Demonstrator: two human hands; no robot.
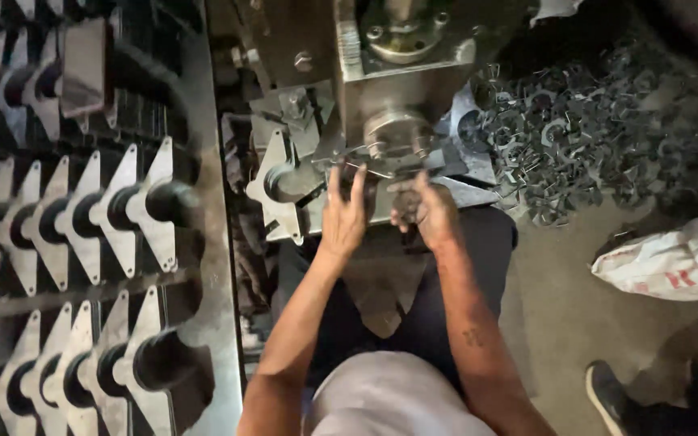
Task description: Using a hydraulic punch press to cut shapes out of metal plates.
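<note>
I look down at a metal press with a round ram above a die bed. My left hand reaches up to the bed, its fingers spread against a flat metal plate under the ram. My right hand is curled at the bed's front edge, fingers closed on a small dark part that I cannot make out. A diamond-shaped flanged plate with a black tube lies just left of my left hand. Both hands are dark with grime.
Racks at the left hold rows of flanged plates on black tubes. A heap of small stamped metal scraps lies at the right. A white sack sits on the floor, and a shoe shows at the bottom right.
</note>
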